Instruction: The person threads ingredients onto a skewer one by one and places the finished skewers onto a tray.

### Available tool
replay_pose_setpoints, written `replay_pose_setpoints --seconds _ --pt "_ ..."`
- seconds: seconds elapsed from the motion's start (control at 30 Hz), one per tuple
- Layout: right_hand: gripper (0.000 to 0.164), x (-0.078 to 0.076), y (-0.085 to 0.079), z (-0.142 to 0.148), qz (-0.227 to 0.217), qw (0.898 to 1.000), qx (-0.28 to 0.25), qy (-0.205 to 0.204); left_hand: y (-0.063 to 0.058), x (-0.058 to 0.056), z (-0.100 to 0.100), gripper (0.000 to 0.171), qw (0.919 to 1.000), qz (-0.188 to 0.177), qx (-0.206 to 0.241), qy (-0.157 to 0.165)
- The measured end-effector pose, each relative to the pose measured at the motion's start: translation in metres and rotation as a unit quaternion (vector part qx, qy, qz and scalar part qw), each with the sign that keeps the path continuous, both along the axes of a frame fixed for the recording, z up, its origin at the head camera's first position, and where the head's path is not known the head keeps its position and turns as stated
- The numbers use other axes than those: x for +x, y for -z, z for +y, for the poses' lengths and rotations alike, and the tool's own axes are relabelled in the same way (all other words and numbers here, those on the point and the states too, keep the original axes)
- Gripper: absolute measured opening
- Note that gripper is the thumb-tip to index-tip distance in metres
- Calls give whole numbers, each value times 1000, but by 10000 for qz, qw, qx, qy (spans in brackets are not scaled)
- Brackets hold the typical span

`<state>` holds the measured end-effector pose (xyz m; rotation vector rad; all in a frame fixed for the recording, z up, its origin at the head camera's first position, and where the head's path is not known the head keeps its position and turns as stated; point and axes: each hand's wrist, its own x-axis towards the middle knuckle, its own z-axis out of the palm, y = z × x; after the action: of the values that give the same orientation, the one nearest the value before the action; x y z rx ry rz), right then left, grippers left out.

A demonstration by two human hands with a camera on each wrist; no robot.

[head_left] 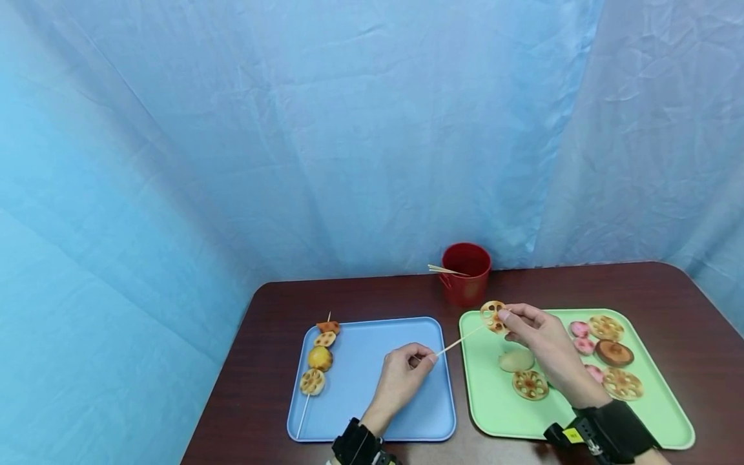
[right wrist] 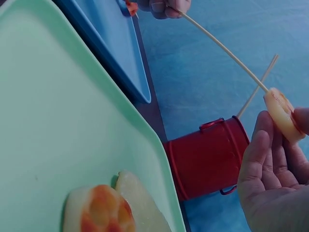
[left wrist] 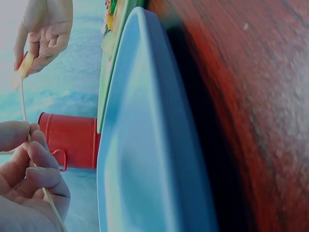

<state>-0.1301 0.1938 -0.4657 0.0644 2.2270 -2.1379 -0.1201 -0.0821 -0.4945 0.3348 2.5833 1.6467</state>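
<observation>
My left hand [head_left: 400, 376] pinches a thin wooden skewer [head_left: 462, 338] between thumb and fingers. It is raised over the blue tray [head_left: 372, 413]. Above the far left corner of the green tray [head_left: 494, 413], my right hand [head_left: 546, 345] pinches a browned lotus root slice [head_left: 491, 316] at its edge. In the right wrist view the skewer's tip meets the edge of that slice [right wrist: 281, 115]; whether it has pierced it I cannot tell. A finished-looking skewer with a lotus slice [head_left: 312, 382], a round yellow piece [head_left: 320, 358] and other pieces lies on the blue tray's left side.
Behind the trays stands a red cup [head_left: 467, 284] with several skewers leaning out leftward. On the green tray lie a pale slice [head_left: 516, 360], lotus slices [head_left: 530, 385], pink pieces [head_left: 584, 345] and a brown mushroom-like piece [head_left: 614, 353]. A blue curtain [head_left: 372, 142] hangs behind the table.
</observation>
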Motion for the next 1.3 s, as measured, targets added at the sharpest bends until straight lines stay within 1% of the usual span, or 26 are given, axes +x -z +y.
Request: replay_pose_setpoints --seconds 0.1,0.37,0.6,0.73,0.9,1.07,1.2,1.3 --pt "38 1 1 0 8 9999 114 44 0 0 2 12 10000 8 8 -32" --pt "43 1 -1 0 -185 9991 351 159 -2 0 6 11 10000 30 37 -64" --pt "45 2 1 -1 -225 9982 515 229 -3 0 8 9 9999 63 48 -73" --pt "49 3 2 -2 -231 9975 622 246 -3 0 9 9 10000 29 -15 -15" --pt "52 3 2 -2 -157 9964 789 256 -3 1 9 10 9997 -30 -16 235" --pt "53 3 3 -3 -26 9978 617 234 -3 0 10 13 9993 129 -2 363" --pt "50 3 3 -5 93 9978 607 248 -2 0 11 14 9991 286 -78 306" --pt "47 3 4 -9 169 9964 771 323 -3 0 12 13 9994 277 -119 174"
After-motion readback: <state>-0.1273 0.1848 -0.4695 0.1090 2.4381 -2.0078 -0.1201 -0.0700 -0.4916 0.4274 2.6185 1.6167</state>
